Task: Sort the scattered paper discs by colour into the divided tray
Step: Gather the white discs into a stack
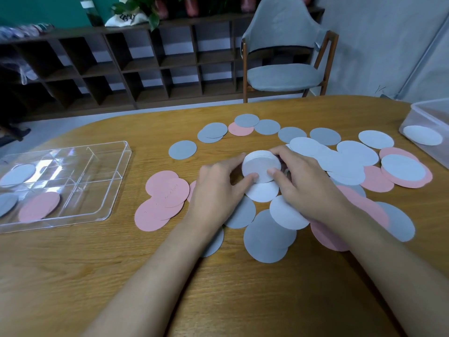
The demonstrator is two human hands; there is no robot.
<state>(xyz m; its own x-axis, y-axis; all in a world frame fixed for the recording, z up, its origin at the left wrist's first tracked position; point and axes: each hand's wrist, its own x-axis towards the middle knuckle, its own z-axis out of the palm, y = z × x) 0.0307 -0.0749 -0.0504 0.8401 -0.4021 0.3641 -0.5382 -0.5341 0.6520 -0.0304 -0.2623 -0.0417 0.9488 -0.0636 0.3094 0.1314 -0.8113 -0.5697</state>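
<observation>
Both hands hold a small stack of white discs [260,164], tilted up off the wooden table [73,276]. My left hand [216,188] grips its left edge and my right hand [306,186] grips its right edge. Around them lie scattered paper discs: pink ones [162,198] to the left, grey ones [266,235] in front, white ones [347,156] to the right. The clear divided tray [107,181] sits at the left. It holds a white disc [18,174], a grey disc [7,203] and pink discs [38,206] in separate compartments.
A clear plastic box [430,113] with a white disc inside stands at the table's right edge. Beyond the table are a grey chair [284,76] and dark wooden shelving [126,62]. Bare wood shows along the near side of the table.
</observation>
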